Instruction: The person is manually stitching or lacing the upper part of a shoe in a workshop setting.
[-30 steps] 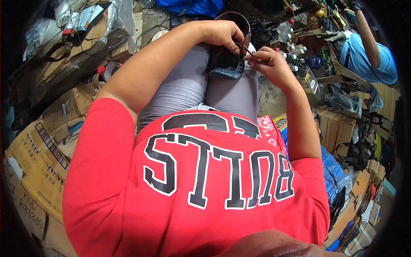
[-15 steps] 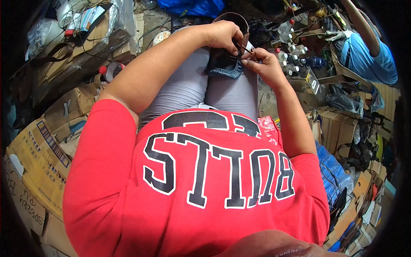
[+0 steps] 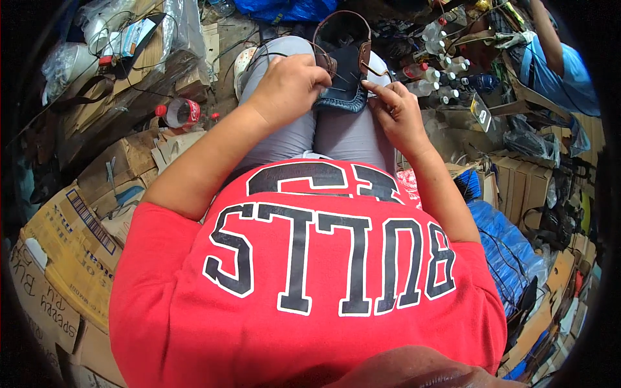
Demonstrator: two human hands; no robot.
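On my grey-trousered thighs lies a dark navy shoe [image 3: 346,64] with brown leather along its rim and a puckered seam around the toe, which points toward me. My left hand [image 3: 289,85] is closed at the shoe's left side, fingertips bent together by the brown edge; what they pinch is too small to make out. My right hand [image 3: 398,113] pinches the shoe's right edge between thumb and forefinger, beside the seam. A brown lace [image 3: 376,70] sticks out from the rim just above those fingers.
Several capped bottles [image 3: 424,88] stand beyond my right knee. A red-capped bottle [image 3: 178,113] lies left of my legs, near flattened cardboard [image 3: 71,239]. Blue plastic sheeting [image 3: 508,246] is at my right. Another person in a blue shirt [image 3: 563,74] is at the far right.
My left hand has drawn away to the left and nearer to me, apart from the right hand. More of the shoe's opening and brown rim now shows. My right hand stays at the shoe's right edge.
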